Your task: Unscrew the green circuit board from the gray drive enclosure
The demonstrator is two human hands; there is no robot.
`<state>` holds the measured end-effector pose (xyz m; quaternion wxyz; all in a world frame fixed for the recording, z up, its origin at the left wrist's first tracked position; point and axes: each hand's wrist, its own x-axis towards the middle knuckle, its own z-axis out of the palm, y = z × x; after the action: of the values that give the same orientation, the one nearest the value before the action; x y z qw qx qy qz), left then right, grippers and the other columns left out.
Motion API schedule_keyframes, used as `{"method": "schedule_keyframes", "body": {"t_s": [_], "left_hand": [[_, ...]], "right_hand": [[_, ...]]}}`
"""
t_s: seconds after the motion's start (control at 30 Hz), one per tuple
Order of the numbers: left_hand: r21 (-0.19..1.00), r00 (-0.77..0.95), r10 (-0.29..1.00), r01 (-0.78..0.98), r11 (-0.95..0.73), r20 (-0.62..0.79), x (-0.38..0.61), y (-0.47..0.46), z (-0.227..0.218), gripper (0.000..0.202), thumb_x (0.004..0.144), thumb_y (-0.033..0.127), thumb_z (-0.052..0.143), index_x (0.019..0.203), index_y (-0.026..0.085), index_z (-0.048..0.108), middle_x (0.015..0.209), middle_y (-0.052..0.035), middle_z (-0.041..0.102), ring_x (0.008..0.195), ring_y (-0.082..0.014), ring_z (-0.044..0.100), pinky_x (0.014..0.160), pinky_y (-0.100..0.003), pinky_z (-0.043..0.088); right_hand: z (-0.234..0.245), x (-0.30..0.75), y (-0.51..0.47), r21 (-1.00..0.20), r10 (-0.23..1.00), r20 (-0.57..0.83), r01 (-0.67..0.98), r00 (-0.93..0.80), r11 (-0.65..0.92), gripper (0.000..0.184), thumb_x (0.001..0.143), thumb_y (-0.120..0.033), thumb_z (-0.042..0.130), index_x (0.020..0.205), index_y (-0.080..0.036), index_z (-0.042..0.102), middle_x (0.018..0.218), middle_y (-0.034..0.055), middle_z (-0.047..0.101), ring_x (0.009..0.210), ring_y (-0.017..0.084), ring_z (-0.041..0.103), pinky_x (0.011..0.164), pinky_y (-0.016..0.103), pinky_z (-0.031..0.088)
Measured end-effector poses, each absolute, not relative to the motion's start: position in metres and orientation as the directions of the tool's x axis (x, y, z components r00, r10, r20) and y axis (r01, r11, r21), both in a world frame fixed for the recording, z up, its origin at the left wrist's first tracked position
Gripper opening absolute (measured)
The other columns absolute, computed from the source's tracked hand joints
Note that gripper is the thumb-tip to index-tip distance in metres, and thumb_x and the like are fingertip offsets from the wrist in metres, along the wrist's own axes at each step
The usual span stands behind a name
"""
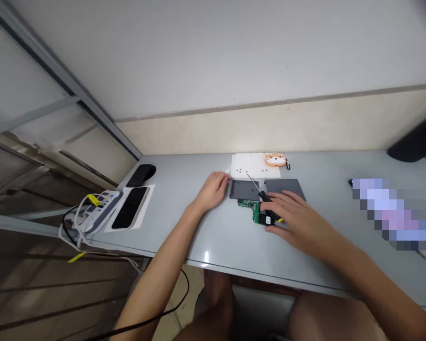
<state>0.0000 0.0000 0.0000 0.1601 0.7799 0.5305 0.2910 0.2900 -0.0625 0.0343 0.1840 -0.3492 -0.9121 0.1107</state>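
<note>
My left hand (pixel 213 189) rests on the grey table (pixel 206 232) with its fingers curled against the left edge of a dark grey casing half (pixel 244 189). My right hand (pixel 294 218) lies over a screwdriver (pixel 261 192) with a black handle, its thin shaft pointing up and left. Under the right fingers sits a green circuit board (pixel 253 210). A second dark grey casing half (pixel 286 186) lies just behind my right hand.
A white sheet (pixel 253 166) with small screws lies behind the casing, with an orange animal-shaped case (pixel 276 159) on it. At the left sit a black phone (pixel 129 207) on a white pad, a power strip (pixel 99 210) with cables and a black pouch (pixel 142 174).
</note>
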Motion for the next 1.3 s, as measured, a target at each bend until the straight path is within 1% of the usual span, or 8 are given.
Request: {"method": "schedule_keyframes", "body": {"t_s": [0.2,0.37,0.47,0.57,0.7,1.0,1.13,1.3], "left_hand": [[0.545,0.275,0.919,0.743,-0.389,0.281,0.0,-0.001,0.001,0.02,0.104,0.021,0.045,0.106,0.021,0.065,0.102,-0.0075,0.07,0.102,-0.0256,0.061,0.097,-0.042,0.051],[0.536,0.281,0.915,0.745,-0.398,0.29,0.001,-0.001,0.002,0.02,0.104,0.023,0.046,0.108,0.02,0.066,0.101,-0.008,0.071,0.102,-0.0257,0.063,0.097,-0.043,0.052],[0.526,0.294,0.906,0.741,-0.417,0.304,0.001,-0.001,0.003,0.019,0.104,0.024,0.048,0.108,0.019,0.066,0.098,-0.0082,0.071,0.099,-0.0257,0.063,0.095,-0.043,0.052],[0.526,0.298,0.902,0.736,-0.426,0.313,0.002,-0.002,0.005,0.018,0.103,0.025,0.05,0.108,0.02,0.067,0.097,-0.0079,0.071,0.098,-0.0257,0.063,0.094,-0.044,0.053],[0.518,0.328,0.894,0.731,-0.445,0.306,0.005,-0.004,0.008,0.018,0.102,0.025,0.05,0.104,0.021,0.067,0.098,-0.008,0.071,0.1,-0.026,0.062,0.095,-0.044,0.052],[0.527,0.35,0.894,0.723,-0.448,0.28,0.006,-0.006,0.014,0.021,0.101,0.028,0.05,0.106,0.022,0.07,0.095,-0.008,0.071,0.098,-0.0267,0.062,0.091,-0.044,0.053],[0.546,0.311,0.899,0.716,-0.436,0.31,0.01,-0.008,0.015,0.024,0.102,0.028,0.048,0.112,0.021,0.07,0.099,-0.0084,0.07,0.098,-0.026,0.064,0.093,-0.044,0.054],[0.587,0.277,0.906,0.693,-0.419,0.32,0.015,-0.01,0.015,0.023,0.103,0.029,0.049,0.113,0.022,0.068,0.1,-0.0077,0.07,0.093,-0.0236,0.065,0.088,-0.04,0.056]], "right_hand": [[0.036,0.291,-0.059,-0.416,0.683,0.256,0.56,-0.684,0.717,0.025,0.087,-0.023,0.073,0.109,-0.031,0.067,0.117,0.0064,0.076,0.131,0.036,0.065,0.106,0.055,0.053],[0.05,0.291,-0.048,-0.465,0.715,0.252,0.566,-0.652,0.681,0.028,0.089,-0.025,0.069,0.116,-0.031,0.064,0.118,0.0054,0.074,0.104,0.028,0.072,0.086,0.041,0.058],[0.054,0.287,-0.028,-0.473,0.776,0.236,0.628,-0.585,0.618,0.032,0.088,-0.028,0.069,0.119,-0.033,0.064,0.115,0.004,0.073,0.093,0.025,0.072,0.075,0.037,0.056],[0.055,0.278,-0.008,-0.485,0.784,0.176,0.641,-0.595,0.596,0.029,0.086,-0.029,0.071,0.114,-0.033,0.065,0.111,0.0036,0.073,0.088,0.025,0.07,0.071,0.035,0.053],[0.05,0.269,0.0,-0.551,0.766,0.157,0.589,-0.624,0.592,0.025,0.086,-0.024,0.069,0.11,-0.03,0.065,0.113,0.0039,0.076,0.093,0.025,0.07,0.078,0.035,0.054],[0.041,0.277,-0.009,-0.624,0.792,0.184,0.554,-0.582,0.551,0.025,0.089,-0.029,0.071,0.114,-0.032,0.066,0.118,0.0021,0.075,0.097,0.023,0.07,0.083,0.036,0.056],[0.036,0.276,-0.007,-0.572,0.754,0.222,0.543,-0.619,0.615,0.023,0.091,-0.027,0.07,0.113,-0.031,0.067,0.115,0.0031,0.076,0.107,0.026,0.07,0.093,0.043,0.056],[0.028,0.277,-0.003,-0.508,0.673,0.297,0.484,-0.678,0.712,0.016,0.097,-0.028,0.063,0.112,-0.031,0.068,0.116,0.0025,0.077,0.111,0.027,0.069,0.107,0.053,0.051]]}}
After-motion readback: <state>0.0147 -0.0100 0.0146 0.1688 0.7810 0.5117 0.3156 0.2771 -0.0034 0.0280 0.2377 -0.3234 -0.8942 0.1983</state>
